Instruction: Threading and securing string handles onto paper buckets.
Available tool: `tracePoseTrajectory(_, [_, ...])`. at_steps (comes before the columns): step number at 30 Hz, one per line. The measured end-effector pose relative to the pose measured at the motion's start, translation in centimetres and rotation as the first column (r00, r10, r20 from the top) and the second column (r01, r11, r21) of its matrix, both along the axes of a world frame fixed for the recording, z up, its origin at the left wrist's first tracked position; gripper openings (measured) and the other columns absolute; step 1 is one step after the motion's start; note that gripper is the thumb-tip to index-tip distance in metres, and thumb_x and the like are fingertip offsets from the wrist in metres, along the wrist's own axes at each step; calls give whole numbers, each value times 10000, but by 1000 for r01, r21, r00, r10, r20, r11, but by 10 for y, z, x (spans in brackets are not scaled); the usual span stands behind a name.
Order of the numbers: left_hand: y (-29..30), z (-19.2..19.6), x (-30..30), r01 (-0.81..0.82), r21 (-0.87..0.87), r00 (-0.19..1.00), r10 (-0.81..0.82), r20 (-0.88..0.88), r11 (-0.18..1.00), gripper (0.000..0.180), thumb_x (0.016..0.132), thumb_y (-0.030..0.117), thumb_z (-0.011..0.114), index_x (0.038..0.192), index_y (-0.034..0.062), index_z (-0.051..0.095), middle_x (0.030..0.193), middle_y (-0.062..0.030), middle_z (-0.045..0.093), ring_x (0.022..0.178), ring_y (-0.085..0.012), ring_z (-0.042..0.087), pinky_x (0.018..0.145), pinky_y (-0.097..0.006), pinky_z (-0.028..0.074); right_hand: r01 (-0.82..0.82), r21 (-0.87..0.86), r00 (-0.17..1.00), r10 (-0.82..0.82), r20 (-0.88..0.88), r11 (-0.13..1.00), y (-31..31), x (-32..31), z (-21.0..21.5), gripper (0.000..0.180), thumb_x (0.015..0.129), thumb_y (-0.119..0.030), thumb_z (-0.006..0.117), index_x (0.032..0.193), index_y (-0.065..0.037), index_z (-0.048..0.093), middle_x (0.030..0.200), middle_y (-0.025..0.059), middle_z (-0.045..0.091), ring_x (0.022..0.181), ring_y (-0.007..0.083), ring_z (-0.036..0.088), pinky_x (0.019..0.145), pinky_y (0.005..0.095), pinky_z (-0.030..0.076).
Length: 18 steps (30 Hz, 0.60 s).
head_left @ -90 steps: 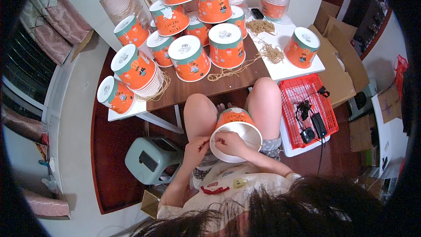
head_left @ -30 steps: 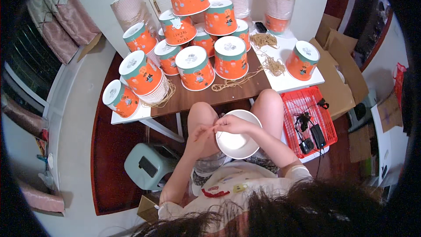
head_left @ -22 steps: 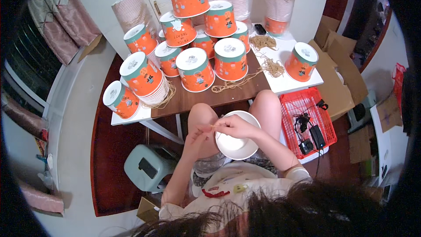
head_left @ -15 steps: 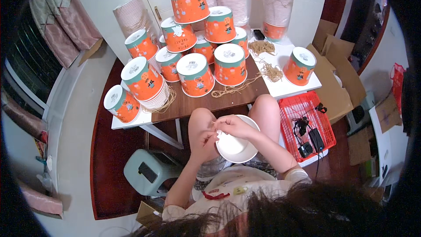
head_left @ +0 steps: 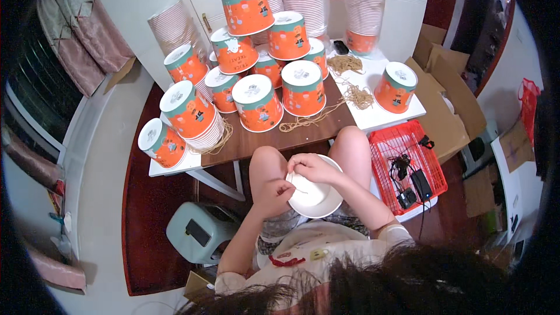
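A paper tub (head_left: 322, 205) sits between my thighs, its white inside facing up. My left hand (head_left: 273, 198) is at the tub's left rim, thumb and forefinger pinched on a thin cord (head_left: 301, 191), a short piece of which shows against the white inside. My right hand (head_left: 313, 169) reaches over the far rim, its fingers closed on the edge of the tub. What its fingertips press on the outside is hidden.
Orange and green tubs (head_left: 256, 105) stand upside down, several stacked, on the brown table (head_left: 251, 139). Tan cord bundles (head_left: 357, 97) lie at its right. A red basket (head_left: 382, 181) with black adapters is right of my knee; a pale green stool (head_left: 185, 239) stands left.
My left hand has drawn slightly down and away from my right hand, and the cord now shows inside the tub. My right hand stays at the rim. The view has shifted a little.
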<state>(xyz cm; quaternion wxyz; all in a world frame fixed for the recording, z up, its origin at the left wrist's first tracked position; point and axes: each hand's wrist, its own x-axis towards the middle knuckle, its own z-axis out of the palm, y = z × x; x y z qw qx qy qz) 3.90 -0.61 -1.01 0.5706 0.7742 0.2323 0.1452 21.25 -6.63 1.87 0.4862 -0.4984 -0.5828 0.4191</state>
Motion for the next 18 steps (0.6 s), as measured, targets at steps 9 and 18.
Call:
tracePoseTrajectory(9, [16, -6, -10, 3, -198, 999, 4, 33, 980, 166, 813, 130, 537, 828, -20, 608, 733, -34, 605, 692, -89, 550, 641, -216, 442, 189, 424, 730, -416, 542, 886, -34, -28, -11, 96, 678, -147, 615, 760, -97, 622, 1062, 55, 523, 1017, 254, 443, 855, 396, 308])
tracePoseTrajectory(18, [14, -19, -17, 9, -237, 993, 18, 112, 971, 144, 803, 121, 550, 809, -14, 597, 763, -36, 615, 715, -92, 559, 664, -234, 452, 352, 497, 632, -593, 499, 793, -45, -33, -21, 53, 628, -146, 633, 644, -109, 597, 959, 41, 539, 946, 228, 462, 783, 369, 312])
